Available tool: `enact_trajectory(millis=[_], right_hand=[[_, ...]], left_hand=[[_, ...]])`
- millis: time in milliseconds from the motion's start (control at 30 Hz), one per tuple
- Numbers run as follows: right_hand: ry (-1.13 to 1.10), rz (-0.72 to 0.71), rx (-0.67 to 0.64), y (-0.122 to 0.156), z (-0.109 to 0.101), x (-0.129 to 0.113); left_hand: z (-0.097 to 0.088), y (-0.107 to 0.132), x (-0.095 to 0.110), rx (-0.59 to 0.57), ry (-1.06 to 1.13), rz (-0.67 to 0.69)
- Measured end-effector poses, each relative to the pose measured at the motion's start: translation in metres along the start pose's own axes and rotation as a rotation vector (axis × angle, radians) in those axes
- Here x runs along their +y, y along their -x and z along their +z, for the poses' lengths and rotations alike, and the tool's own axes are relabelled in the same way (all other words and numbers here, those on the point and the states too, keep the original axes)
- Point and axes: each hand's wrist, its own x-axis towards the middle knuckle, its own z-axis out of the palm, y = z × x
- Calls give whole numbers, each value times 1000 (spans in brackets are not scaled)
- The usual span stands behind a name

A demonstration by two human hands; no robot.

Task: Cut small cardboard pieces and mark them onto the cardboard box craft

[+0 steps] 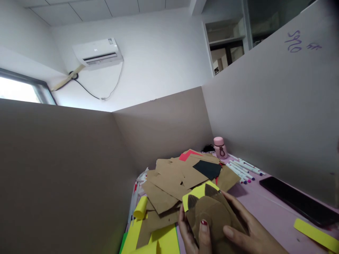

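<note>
A brown paper piece [212,215] with two dark, pointed ear shapes and a yellow paper layer along its top edge is held between both hands, low in the view. My left hand [187,231] grips its left side, the red-nailed thumb pressing on the front. On the other side, my right hand [249,229] closes around the right edge, thumb lying on the brown face. The lower part of the piece runs out of the frame. Just beyond it lies a heap of brown paper pieces [169,178].
Dark paper [208,170] and red paper [188,154] lie on the heap. Yellow sheets [166,240] and a yellow roll [141,208] sit at left. Markers [242,169], a pink flask [220,148], a black phone [299,201] and a yellow strip [316,234] are right. Grey partitions [164,127] enclose the desk.
</note>
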Motion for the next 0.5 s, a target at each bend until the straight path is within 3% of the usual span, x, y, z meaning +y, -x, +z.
enact_trajectory(millis=[267,500], right_hand=[[81,10,21,3,0,-4],[203,-78,142,-2,-4,-3]], left_hand=[[4,6,13,23,-31,30],[6,6,10,32,32,13]])
